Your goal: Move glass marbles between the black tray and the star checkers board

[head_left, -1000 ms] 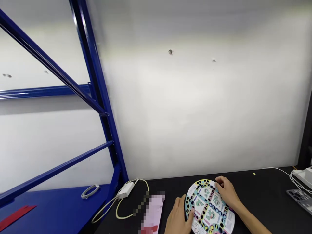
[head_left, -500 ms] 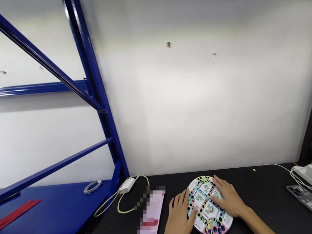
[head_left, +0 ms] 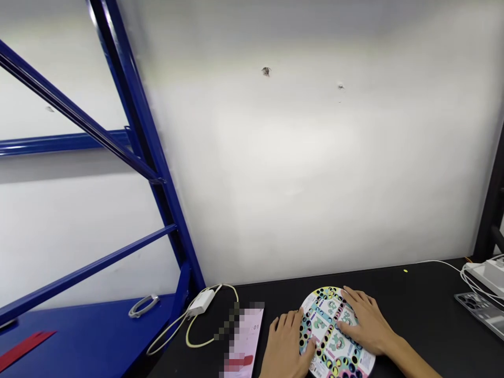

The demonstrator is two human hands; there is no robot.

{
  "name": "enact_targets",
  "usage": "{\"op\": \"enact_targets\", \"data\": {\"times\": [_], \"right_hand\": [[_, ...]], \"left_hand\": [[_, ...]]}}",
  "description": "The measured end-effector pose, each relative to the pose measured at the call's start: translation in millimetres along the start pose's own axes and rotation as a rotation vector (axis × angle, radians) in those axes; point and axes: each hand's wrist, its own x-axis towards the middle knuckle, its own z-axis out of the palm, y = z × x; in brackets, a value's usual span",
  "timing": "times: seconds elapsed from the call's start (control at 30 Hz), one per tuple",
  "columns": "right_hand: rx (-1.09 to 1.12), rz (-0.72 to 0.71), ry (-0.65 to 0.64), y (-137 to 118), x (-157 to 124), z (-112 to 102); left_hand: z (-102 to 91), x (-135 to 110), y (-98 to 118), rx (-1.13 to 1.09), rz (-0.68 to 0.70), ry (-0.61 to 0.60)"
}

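Note:
A round, colourful printed disc (head_left: 328, 336) with rings of dark dots lies on the black table (head_left: 417, 315) at the bottom of the view. My left hand (head_left: 284, 346) rests at the disc's left edge, fingers stretched out and thumb on the rim. My right hand (head_left: 364, 323) lies flat on top of the disc's right half with fingers spread. Neither hand grips anything.
A pink paper slip (head_left: 244, 349) lies left of my left hand. A white charger with a looped cable (head_left: 200, 307) sits near a blue metal rack (head_left: 157, 173). A white device with cables (head_left: 488, 273) and a grey template (head_left: 478, 310) are at the right edge.
My right hand went from curled over the disc's far rim to lying flat on it. The disc settled flat on the table. My view drifted slightly right.

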Motion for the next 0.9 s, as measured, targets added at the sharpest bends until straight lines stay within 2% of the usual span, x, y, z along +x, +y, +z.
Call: {"op": "enact_targets", "data": {"times": [0.17, 0.33, 0.6, 0.7, 0.77, 0.83, 0.9], "right_hand": [[0.007, -0.010, 0.019, 0, -2, 8], [0.041, 0.019, 0.042, 1, -3, 15], [0.130, 0.021, 0.102, -1, -4, 14], [0.229, 0.026, 0.168, 1, 0, 17], [0.360, 0.031, 0.258, 2, 4, 16], [0.574, 0.044, 0.331, 0, 6, 8], [0.845, 0.045, 0.307, -3, 2, -8]], "left_hand": [[10.0, 2, -3, 0.030, -0.055, 0.041], [11.6, 4, -4, 0.040, -0.131, -0.005], [20.6, 2, -8, -0.056, -0.135, 0.044], [14.4, -1, -6, -0.127, -0.077, 0.129], [8.6, -3, -6, -0.217, -0.011, 0.218], [4.9, -6, -7, -0.315, 0.065, 0.329], [4.6, -10, -9, -0.387, 0.119, 0.439]]}}
